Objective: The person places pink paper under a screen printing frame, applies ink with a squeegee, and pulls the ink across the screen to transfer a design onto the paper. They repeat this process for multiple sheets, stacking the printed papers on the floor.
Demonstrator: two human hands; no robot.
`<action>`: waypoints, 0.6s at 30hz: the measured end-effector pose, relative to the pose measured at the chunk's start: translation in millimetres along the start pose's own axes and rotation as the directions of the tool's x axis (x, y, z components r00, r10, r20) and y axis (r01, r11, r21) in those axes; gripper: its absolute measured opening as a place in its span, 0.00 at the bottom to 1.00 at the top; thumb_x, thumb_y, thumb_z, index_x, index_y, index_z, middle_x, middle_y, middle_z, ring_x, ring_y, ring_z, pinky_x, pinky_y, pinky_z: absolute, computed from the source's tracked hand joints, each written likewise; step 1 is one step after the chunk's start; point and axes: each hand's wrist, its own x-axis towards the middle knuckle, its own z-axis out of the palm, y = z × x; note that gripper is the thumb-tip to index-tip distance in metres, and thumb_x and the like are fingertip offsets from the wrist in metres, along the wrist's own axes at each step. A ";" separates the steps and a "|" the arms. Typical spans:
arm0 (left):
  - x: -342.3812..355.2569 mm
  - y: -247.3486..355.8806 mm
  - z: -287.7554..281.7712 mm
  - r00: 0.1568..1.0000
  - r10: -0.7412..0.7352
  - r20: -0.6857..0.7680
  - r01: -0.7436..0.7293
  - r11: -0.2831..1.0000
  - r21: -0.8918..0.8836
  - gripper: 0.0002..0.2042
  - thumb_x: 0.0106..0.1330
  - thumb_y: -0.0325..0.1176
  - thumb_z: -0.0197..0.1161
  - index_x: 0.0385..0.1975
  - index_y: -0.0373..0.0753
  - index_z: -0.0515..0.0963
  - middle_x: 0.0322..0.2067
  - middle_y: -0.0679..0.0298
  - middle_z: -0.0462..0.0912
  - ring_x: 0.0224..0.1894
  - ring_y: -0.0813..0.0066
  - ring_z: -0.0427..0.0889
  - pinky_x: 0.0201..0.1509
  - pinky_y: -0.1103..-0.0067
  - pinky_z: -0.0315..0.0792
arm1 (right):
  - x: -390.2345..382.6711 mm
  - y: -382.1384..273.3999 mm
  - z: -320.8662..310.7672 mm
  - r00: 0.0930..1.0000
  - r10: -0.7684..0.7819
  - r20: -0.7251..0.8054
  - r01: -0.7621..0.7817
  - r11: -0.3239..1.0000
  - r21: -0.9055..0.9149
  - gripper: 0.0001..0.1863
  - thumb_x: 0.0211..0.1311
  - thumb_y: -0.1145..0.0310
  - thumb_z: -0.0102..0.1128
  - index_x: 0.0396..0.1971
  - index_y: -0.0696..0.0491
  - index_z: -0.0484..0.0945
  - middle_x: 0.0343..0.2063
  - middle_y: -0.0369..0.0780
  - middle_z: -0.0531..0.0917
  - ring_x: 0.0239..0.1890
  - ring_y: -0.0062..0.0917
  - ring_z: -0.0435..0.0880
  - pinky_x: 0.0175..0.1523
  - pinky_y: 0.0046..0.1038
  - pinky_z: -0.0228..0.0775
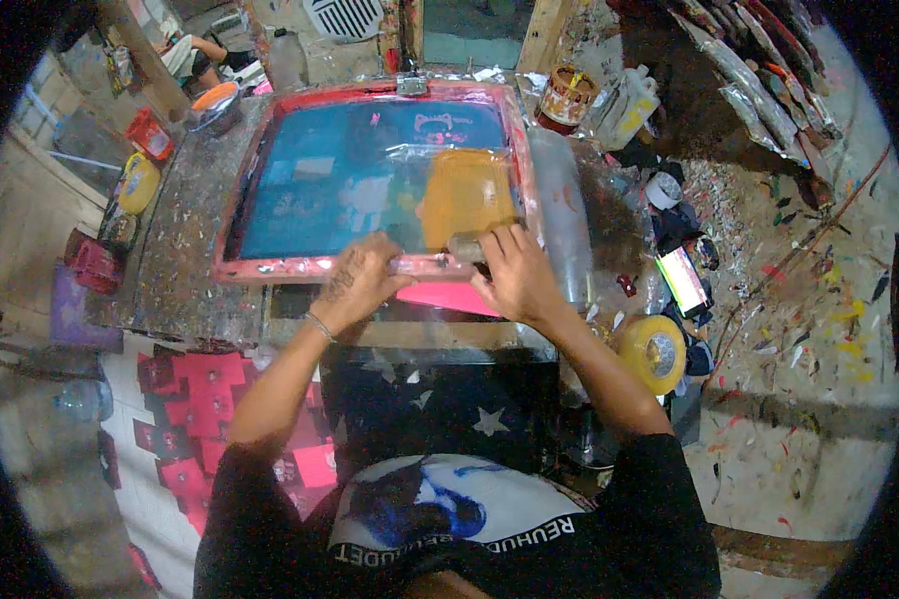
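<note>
A screen printing frame [320,268] with pinkish-red wooden edges and blue mesh lies on the worktable, an orange-yellow patch [469,195] at its right. My left hand [363,275] is closed on the near edge, left of the middle. Further right, my right hand [517,278] grips the same edge, fingers over the top and thumb below. Beside those right fingertips is a small greyish-brown block [465,246]; whether the hand also touches it I cannot tell. A bright pink sheet [449,297] sticks out from under the frame, between my hands.
A metal hinge clamp [411,86] is on the frame's far edge. Back right stand a paint-stained tub [566,98] and a whitish jug [629,108]. A yellow tape roll [653,354] sits near my right forearm. Several pink printed sheets [205,399] are spread at the lower left.
</note>
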 end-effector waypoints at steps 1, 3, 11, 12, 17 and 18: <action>14.0 -0.8 -12.0 1.000 -0.003 0.016 0.003 1.000 -0.025 0.21 0.53 0.42 0.79 0.40 0.33 0.83 0.38 0.51 0.84 0.43 0.49 0.84 0.48 0.61 0.77 | 8.2 2.9 -8.9 0.999 0.034 -0.013 -0.034 0.999 -0.035 0.24 0.54 0.56 0.72 0.40 0.60 0.76 0.37 0.50 0.78 0.42 0.46 0.78 0.52 0.44 0.71; 37.9 7.6 -59.1 0.999 -0.033 0.040 0.037 0.994 -0.098 0.24 0.53 0.45 0.80 0.41 0.32 0.84 0.39 0.50 0.86 0.43 0.50 0.85 0.46 0.63 0.79 | 41.2 9.2 -28.0 0.987 -0.032 -0.159 0.019 0.996 -0.083 0.24 0.55 0.52 0.73 0.37 0.57 0.77 0.34 0.49 0.79 0.39 0.46 0.79 0.48 0.45 0.73; 64.8 80.4 -49.1 0.776 0.042 -0.629 -0.148 0.982 -0.117 0.07 0.68 0.32 0.68 0.38 0.35 0.84 0.37 0.57 0.86 0.38 0.61 0.85 0.45 0.67 0.78 | 213.3 53.7 -131.1 0.969 0.037 -0.246 -0.066 0.992 -0.111 0.37 0.65 0.39 0.58 0.16 0.62 0.81 0.16 0.54 0.81 0.21 0.45 0.84 0.33 0.46 0.76; 56.7 88.4 -6.1 0.927 -0.072 -0.367 -0.062 0.938 -0.340 0.14 0.69 0.35 0.66 0.50 0.33 0.83 0.42 0.53 0.85 0.44 0.57 0.85 0.51 0.66 0.78 | 227.0 55.9 -135.8 0.975 0.071 -0.210 -0.093 0.991 -0.094 0.37 0.65 0.39 0.58 0.15 0.62 0.81 0.15 0.53 0.81 0.20 0.44 0.83 0.32 0.45 0.76; 58.4 159.9 128.9 1.000 -0.014 0.005 0.015 0.928 -0.373 0.26 0.72 0.40 0.61 0.66 0.32 0.73 0.68 0.45 0.72 0.71 0.51 0.72 0.73 0.64 0.69 | 247.8 67.0 -168.8 0.977 0.186 -0.105 -0.198 0.974 -0.115 0.39 0.69 0.39 0.56 0.13 0.63 0.77 0.09 0.45 0.73 0.14 0.33 0.73 0.27 0.39 0.69; 64.9 164.6 129.2 0.999 -0.037 0.003 0.034 0.874 -0.484 0.25 0.72 0.39 0.62 0.65 0.33 0.74 0.67 0.45 0.74 0.69 0.51 0.74 0.71 0.64 0.70 | 255.2 70.7 -160.3 0.977 0.067 -0.201 -0.083 0.994 -0.072 0.39 0.70 0.39 0.55 0.13 0.63 0.76 0.09 0.43 0.69 0.14 0.29 0.69 0.26 0.38 0.66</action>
